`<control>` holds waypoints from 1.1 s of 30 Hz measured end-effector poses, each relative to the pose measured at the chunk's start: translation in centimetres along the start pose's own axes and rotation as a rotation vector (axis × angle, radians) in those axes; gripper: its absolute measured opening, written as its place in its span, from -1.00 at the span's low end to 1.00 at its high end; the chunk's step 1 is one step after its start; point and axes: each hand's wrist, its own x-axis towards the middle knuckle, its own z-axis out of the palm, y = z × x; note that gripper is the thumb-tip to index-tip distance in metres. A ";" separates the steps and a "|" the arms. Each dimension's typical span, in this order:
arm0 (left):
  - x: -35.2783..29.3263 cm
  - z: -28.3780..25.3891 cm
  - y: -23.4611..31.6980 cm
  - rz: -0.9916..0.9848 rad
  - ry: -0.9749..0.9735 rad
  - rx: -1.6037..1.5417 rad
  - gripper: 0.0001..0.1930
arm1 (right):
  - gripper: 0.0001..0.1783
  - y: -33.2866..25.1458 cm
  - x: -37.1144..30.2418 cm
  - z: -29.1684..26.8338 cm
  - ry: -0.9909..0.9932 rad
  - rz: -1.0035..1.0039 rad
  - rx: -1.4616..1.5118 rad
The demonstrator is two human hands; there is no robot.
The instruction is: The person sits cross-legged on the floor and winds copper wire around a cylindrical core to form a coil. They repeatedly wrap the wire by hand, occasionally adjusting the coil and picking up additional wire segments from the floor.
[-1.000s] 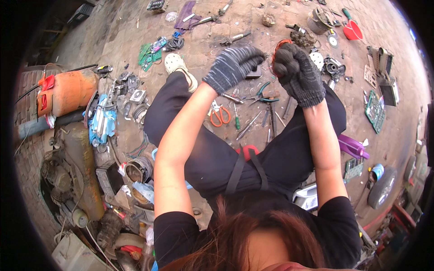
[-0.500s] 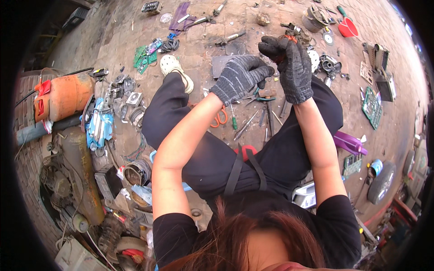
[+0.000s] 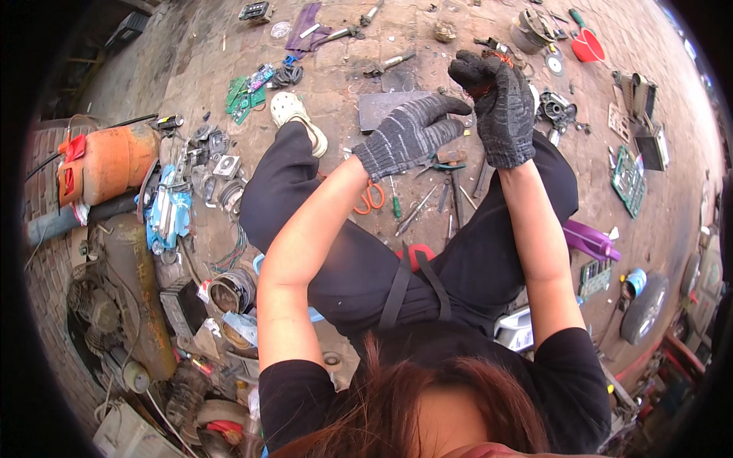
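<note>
My right hand (image 3: 505, 114), in a grey and black knit glove, is raised and closed round a tangle of orange-brown copper wire (image 3: 500, 57). Most of that wire is hidden by the dark fingertips. Just left of it, my left hand (image 3: 406, 136), gloved alike, holds nothing that I can see, its fingers stretched toward the right wrist. Under the hands lie a dark flat plate (image 3: 378, 111), a hammer (image 3: 454, 179) with its head up, and pliers partly covered by the left glove. Nearer are orange-handled scissors (image 3: 369, 198) and a green-handled screwdriver (image 3: 396, 206).
An orange gas cylinder (image 3: 114, 164) lies at left above a rusty machine (image 3: 99, 305). Green circuit boards (image 3: 246, 98) are at the far left, another board (image 3: 629, 182) at right. A metal pot (image 3: 531, 32) and red scoop (image 3: 588, 46) stand far right. A tyre (image 3: 645, 309) lies right.
My right hand has shifted slightly right and up with the copper wire. My left hand has straightened its fingers, which were bent down before.
</note>
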 end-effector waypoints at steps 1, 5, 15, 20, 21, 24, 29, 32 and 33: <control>0.1 0.0 -0.4 0.069 0.036 0.072 -0.75 | -0.58 -0.1 0.0 -0.1 -0.010 -0.018 -0.059; -0.2 -0.8 -0.9 0.029 0.027 0.118 -0.79 | -0.58 -0.7 0.0 -0.1 -0.021 -0.040 -0.264; -1.1 -1.9 1.8 0.322 0.228 0.715 -0.83 | -0.65 0.3 -0.6 0.9 -0.015 0.215 -0.026; -0.7 -3.9 2.1 0.384 0.262 1.013 -0.86 | -0.72 0.2 -0.9 0.7 -0.174 -0.069 -0.851; -0.6 -4.1 1.8 0.406 0.280 1.023 -0.86 | -0.72 0.1 -1.0 0.9 -0.172 0.039 -0.730; -0.6 -4.6 0.9 0.433 0.317 1.053 -0.84 | -0.72 -0.6 -1.0 2.0 -0.167 0.292 -0.429; -0.2 -4.5 0.5 0.404 0.386 0.968 -0.85 | -0.69 1.3 -1.3 1.1 -0.227 0.422 -0.324; 0.2 -4.6 -0.4 0.411 0.432 0.850 -0.81 | -0.65 0.8 -1.6 1.6 -0.223 0.427 -0.103; 0.1 -4.6 -0.5 0.407 0.427 0.862 -0.82 | -0.65 0.5 -1.5 1.8 -0.229 0.449 -0.096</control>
